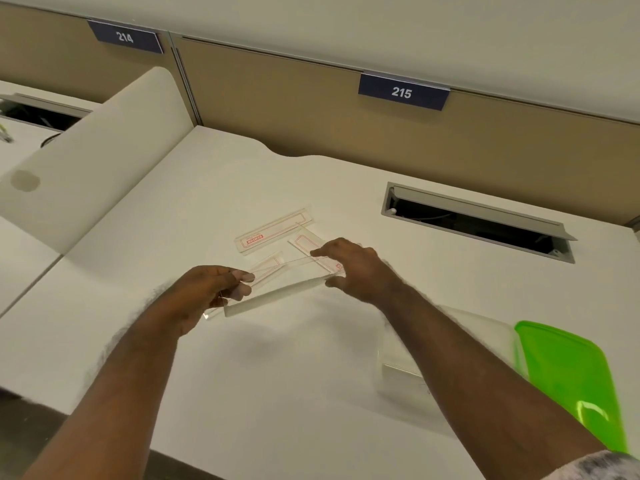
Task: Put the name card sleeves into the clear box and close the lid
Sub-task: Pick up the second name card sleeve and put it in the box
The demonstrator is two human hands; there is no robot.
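Clear plastic name card sleeve (277,294) pinched at both ends, left hand (204,292), right hand (353,268). Gathering step; next: carry to clear box (446,344) beside green lid (571,375).

White worktop (242,358), curved notch at its back edge. Tan partition panel (311,109) behind, pale wall above. Two dark blue number plates on the panel top: "214" (125,37) far left, "215" (402,92) right of centre. Grey cable hatch (478,221) set in worktop at right, lid tilted open, dark inside. Off-white rounded divider (100,150) at left, leaning over neighbouring desk.
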